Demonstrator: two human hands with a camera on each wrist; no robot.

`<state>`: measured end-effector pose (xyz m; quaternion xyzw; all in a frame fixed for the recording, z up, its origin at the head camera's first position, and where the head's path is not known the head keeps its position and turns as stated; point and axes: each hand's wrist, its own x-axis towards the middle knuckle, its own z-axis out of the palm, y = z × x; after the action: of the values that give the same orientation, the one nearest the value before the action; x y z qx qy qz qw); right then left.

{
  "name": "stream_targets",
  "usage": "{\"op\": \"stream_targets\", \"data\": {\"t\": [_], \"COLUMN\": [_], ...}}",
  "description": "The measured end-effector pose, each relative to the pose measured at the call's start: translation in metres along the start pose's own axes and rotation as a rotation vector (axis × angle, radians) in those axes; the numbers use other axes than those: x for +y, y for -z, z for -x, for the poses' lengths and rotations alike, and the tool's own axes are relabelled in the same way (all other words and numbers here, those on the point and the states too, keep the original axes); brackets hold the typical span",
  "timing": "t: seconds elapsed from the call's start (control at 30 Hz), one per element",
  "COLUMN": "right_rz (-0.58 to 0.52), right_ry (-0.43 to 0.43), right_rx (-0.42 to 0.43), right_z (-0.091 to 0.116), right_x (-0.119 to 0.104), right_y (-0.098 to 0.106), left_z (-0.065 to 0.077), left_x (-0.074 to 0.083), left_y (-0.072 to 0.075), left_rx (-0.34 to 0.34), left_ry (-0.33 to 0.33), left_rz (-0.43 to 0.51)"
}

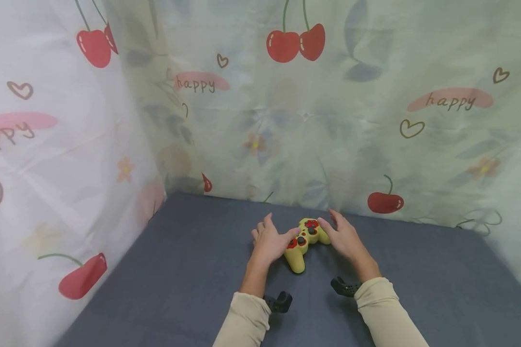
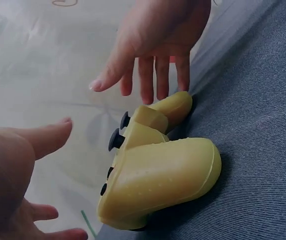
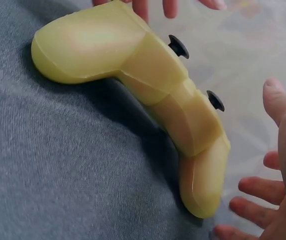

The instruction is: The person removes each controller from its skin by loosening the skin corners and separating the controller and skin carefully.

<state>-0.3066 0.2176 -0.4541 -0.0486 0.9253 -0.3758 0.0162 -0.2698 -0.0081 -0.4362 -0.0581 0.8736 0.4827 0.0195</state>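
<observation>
A yellow game controller [image 1: 296,259] with red button areas and two black thumbsticks lies on the dark grey cloth, its face up and one grip toward me. At its left end is my left hand [image 1: 269,245], fingers spread and thumb reaching over the buttons. My right hand [image 1: 346,240] stands at the other end, its thumb by the far grip. In the left wrist view a gap shows between my left thumb and the controller [image 2: 158,172]. The right wrist view shows my right fingers loosely extended beside the controller [image 3: 88,47], with nothing held.
Dark grey cloth [image 1: 178,279] covers the table. A pale printed curtain [image 1: 286,96] with cherries, hearts and lettering stands along the back and the left side. Black wrist devices [image 1: 280,302] sit at both cream sleeves [image 1: 245,320].
</observation>
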Motion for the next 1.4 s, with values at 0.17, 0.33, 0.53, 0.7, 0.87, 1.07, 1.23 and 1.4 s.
{"op": "stream_targets", "data": {"t": [0.17,0.33,0.53,0.7,0.87,1.07,1.23,1.4], "right_rz": [-0.043,-0.125,-0.168,-0.088,-0.040,-0.052,-0.059,-0.058], "right_ry": [-0.015,-0.053,-0.040,-0.011,-0.003,0.009,0.000,-0.001], "right_rx": [-0.009,-0.018,-0.031,0.001,0.016,0.036,0.038,0.033], "right_z": [-0.001,-0.001,-0.001,0.002,0.005,0.008,0.010,0.011], "right_x": [0.004,0.008,0.018,0.021,0.022,0.023,0.023,0.022], "right_y": [-0.005,-0.012,-0.023,-0.030,-0.034,-0.038,-0.037,-0.035], "left_z": [-0.001,-0.001,-0.004,-0.007,-0.009,-0.009,-0.009,-0.009], "left_x": [0.000,-0.005,-0.012,-0.015,-0.020,-0.026,-0.026,-0.024], "left_y": [-0.003,-0.001,0.003,0.004,0.006,0.007,0.007,0.005], "left_rx": [-0.073,-0.112,-0.142,-0.181,-0.244,-0.261,-0.268,-0.236], "left_ry": [-0.029,-0.035,-0.040,-0.055,-0.076,-0.102,-0.110,-0.118], "left_rz": [-0.001,0.004,0.006,-0.026,-0.063,-0.085,-0.078,-0.101]}}
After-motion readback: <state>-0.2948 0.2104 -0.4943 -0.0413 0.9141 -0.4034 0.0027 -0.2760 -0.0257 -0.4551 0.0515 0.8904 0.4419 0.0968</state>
